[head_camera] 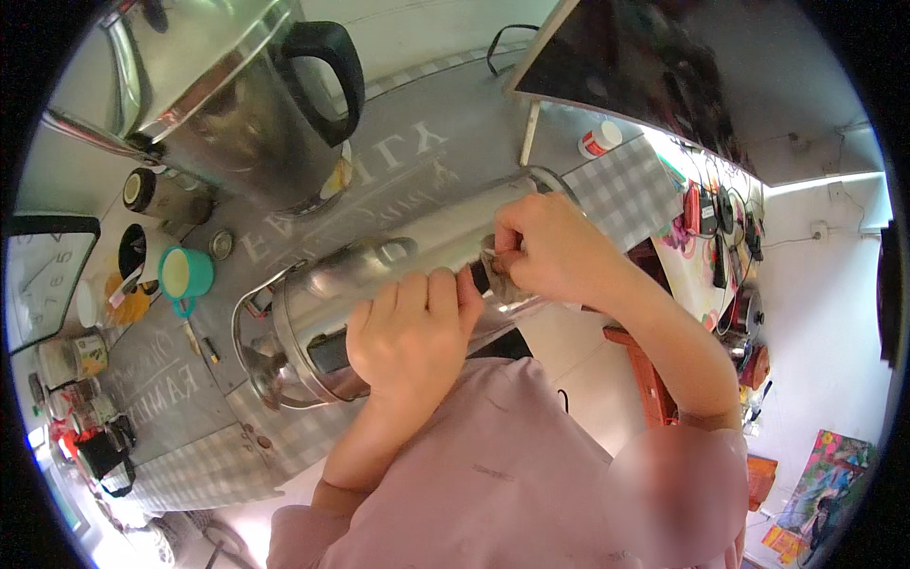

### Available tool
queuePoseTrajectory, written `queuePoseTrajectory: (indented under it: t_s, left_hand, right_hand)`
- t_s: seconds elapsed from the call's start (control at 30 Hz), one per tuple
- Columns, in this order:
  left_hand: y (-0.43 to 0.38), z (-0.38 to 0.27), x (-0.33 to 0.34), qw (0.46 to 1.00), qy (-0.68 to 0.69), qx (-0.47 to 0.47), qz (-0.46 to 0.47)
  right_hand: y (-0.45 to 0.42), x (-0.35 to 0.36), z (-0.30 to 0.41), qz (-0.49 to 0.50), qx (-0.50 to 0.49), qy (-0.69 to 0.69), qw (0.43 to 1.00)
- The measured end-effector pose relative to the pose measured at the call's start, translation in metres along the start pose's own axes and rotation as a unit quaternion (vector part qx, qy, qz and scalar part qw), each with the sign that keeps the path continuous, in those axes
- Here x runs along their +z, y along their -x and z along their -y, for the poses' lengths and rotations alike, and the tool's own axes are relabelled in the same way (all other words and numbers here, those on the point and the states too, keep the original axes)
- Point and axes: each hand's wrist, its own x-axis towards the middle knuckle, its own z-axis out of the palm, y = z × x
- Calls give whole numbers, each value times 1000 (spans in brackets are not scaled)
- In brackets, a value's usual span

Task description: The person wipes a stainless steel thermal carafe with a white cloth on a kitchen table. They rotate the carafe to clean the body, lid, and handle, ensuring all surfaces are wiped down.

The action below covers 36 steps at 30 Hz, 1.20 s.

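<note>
A large cylindrical stainless-steel vessel [441,249] lies on its side on the table, with a metal loop [242,334] at its left end. My left hand [412,334] is closed around the vessel's black handle [330,352], which shows on both sides of the fist. Close to the right of it, my right hand [554,249] pinches a crumpled greyish-brown cloth [508,284] against the handle's far end. The fingertips partly hide the cloth.
A big steel kettle [242,128] stands behind at the left. Near it are a turquoise mug [186,274], a dark-lidded jar [167,195] and a round metal lid [221,244]. A white tub [601,139] and a large screen [640,78] stand at the back right. A checked cloth [625,188] covers the table's edge.
</note>
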Motion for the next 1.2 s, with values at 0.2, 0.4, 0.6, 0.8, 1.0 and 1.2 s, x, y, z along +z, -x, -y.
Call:
queuePoseTrajectory:
  t_s: [0.2,0.4,0.6,0.8,1.0,1.2]
  left_hand:
    - [3,-1,-4,1000,-2,-1,3]
    - [7,-5,-8,1000,-6,5,15]
    - [9,-5,-6,1000,1,-6,11]
    - [7,-3,-5,1000,3,-5,9]
    - [2,-1,-3,1000,-1,-7,5]
    - [8,-6,-7,1000,8,-8,14]
  right_hand:
    - [40,21,3,-98,53,-60,992]
    - [19,25,7,-167,51,-100,979]
    - [46,30,11,-168,53,-71,982]
    - [33,33,3,-186,56,-110,975]
    - [57,49,9,-224,54,-81,970]
    - [30,44,11,-261,44,-85,961]
